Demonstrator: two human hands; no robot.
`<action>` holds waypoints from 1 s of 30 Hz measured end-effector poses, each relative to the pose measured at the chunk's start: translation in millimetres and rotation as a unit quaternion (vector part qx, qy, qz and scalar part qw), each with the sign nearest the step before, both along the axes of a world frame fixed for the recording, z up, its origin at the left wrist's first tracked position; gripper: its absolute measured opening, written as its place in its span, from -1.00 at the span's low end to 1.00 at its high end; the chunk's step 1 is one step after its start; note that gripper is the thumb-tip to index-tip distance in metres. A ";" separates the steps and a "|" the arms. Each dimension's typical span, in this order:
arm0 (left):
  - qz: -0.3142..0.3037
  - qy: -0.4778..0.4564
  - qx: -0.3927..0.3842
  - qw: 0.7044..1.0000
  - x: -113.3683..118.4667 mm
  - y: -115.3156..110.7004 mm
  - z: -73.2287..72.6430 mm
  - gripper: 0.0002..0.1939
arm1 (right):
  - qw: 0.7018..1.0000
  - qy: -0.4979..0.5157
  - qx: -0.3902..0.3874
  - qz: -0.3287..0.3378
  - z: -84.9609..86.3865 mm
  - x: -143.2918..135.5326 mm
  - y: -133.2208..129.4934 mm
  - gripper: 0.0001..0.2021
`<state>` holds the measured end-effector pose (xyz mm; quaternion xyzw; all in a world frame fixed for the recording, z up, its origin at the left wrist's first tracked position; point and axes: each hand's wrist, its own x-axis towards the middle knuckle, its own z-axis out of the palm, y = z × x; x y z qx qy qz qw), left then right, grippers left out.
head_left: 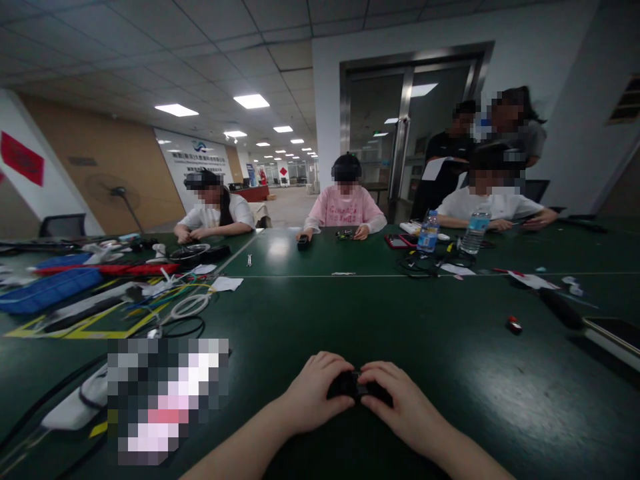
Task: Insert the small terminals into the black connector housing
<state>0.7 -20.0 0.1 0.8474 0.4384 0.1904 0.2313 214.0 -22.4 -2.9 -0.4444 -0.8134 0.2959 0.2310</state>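
Note:
Both of my hands meet over the near part of the green table (300, 320). Between them is a small black object (356, 385), partly covered by my fingers; its kind I cannot make out. My left hand (316, 392) grips its left side, thumb below and fingers above. On the other side my right hand (397, 399) pinches it in the same way, with the fingertips of the two hands close together. A small red and black item (513, 325) lies apart from my hands, farther to the right.
Cables (190, 307), a blue tray (50, 290) and a white power strip (75, 403) crowd the left. Two water bottles (428, 231) stand at the back right. A small wrench (249, 261) lies far off. Several people sit or stand beyond, one in a pink shirt (346, 207).

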 end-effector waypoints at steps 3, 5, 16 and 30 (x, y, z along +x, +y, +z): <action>0.002 0.001 -0.004 1.000 0.7 -0.8 2.6 -0.56 | 1.000 -0.003 -0.003 -0.001 1.3 -0.1 -0.3 -0.81; 0.005 0.002 -0.006 1.000 1.2 -1.4 4.2 -0.56 | 1.000 -0.002 -0.002 -0.002 1.3 -0.3 -0.2 -0.81; 0.002 0.005 -0.006 1.000 1.1 -2.4 6.8 -0.58 | 1.000 -0.004 -0.001 0.001 2.1 -0.3 -0.9 -0.82; 0.002 0.007 -0.001 1.000 1.9 -1.1 3.7 -0.59 | 1.000 0.001 0.001 -0.001 2.0 -0.1 -1.1 -0.82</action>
